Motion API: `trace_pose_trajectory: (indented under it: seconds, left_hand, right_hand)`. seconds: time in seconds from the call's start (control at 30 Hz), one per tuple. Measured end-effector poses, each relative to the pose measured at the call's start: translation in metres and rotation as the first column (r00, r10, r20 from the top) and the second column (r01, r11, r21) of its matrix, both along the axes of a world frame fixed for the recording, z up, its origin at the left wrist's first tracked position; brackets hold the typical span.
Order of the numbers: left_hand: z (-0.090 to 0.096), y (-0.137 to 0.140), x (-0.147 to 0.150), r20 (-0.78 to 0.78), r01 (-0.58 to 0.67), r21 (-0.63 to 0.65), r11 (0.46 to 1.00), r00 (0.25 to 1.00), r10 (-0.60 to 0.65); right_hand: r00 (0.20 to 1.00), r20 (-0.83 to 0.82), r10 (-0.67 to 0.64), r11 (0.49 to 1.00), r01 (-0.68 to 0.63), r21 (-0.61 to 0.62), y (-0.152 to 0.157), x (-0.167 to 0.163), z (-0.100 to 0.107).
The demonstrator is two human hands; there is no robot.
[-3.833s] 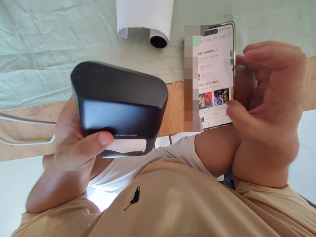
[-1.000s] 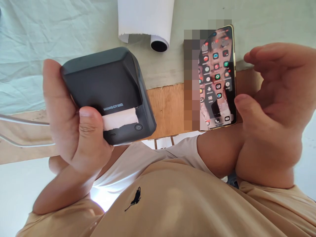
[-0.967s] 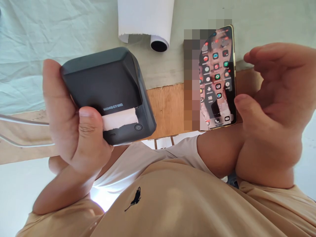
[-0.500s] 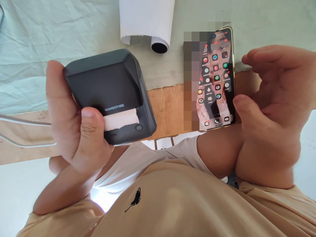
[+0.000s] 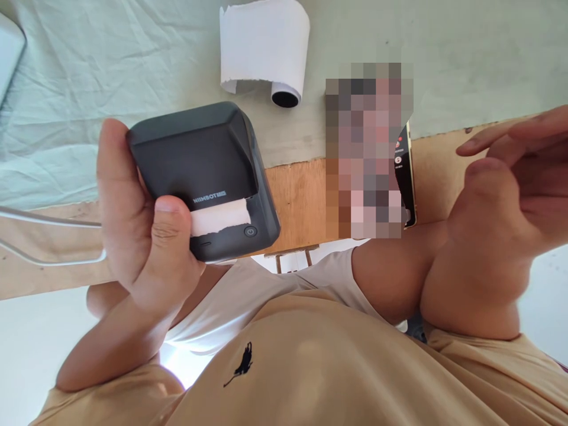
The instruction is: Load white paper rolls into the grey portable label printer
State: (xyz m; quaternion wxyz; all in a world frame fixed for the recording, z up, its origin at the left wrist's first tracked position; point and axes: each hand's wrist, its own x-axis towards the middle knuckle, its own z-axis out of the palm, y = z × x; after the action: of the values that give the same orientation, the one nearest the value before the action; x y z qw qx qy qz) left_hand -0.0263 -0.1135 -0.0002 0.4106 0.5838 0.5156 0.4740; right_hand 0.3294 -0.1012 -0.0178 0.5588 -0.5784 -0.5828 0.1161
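Right now, your left hand [image 5: 137, 236] grasps the black printer [image 5: 199, 154], thumb pressed on its front and a finger stretched along its side, holding it up over the desk's front edge. "NIIMBOT" reads across its face, and a torn-edged strip of white paper [image 5: 222, 219] sticks out just below, with a round power button [image 5: 250, 232] beside it. Your right hand [image 5: 510, 195] is released: its thumb is raised, its fingers are loosely extended, and the picture's border cuts part of it off. It sits near the phone [image 5: 407, 184] but apart from it. The phone is at the desk's front edge, to the right of the printer; blurring covers most of its screen, and you cannot tell what it rests against. Along that front edge runs a bare wooden strip [image 5: 297, 186], with green cloth [image 5: 479, 65] spread behind it. Farther back on the cloth lies a partly unrolled white paper roll [image 5: 264, 44]. A white cable [image 5: 48, 217] runs in from the left edge to your left hand.
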Motion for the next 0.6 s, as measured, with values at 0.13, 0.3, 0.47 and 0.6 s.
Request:
trace_pose_trajectory:
  seconds: [0.13,0.3,0.47,0.6]
  left_hand:
    - [0.0000,0.0026,-0.0010,0.003,-0.002,-0.018,1.000,1.000,0.002]
    - [0.0017,0.0021,-0.0003,0.000,-0.009,-0.030,1.000,1.000,0.009]
    - [0.0024,0.0049,0.0024,0.004,-0.025,-0.058,0.998,1.000,0.026]
    - [0.0024,0.0069,0.0036,-0.006,-0.025,-0.065,0.998,1.000,0.024]
  right_hand:
    - [0.999,-0.025,0.022,1.000,-0.021,0.017,0.0005,-0.0007,-0.0011]
    - [0.997,0.017,0.073,0.996,-0.073,0.045,0.0019,0.0014,-0.0063]
    - [0.995,-0.004,0.100,0.992,-0.099,0.075,0.0021,-0.0010,-0.0048]
    - [0.988,0.025,0.152,0.988,-0.152,0.021,-0.0024,0.0006,-0.0009]
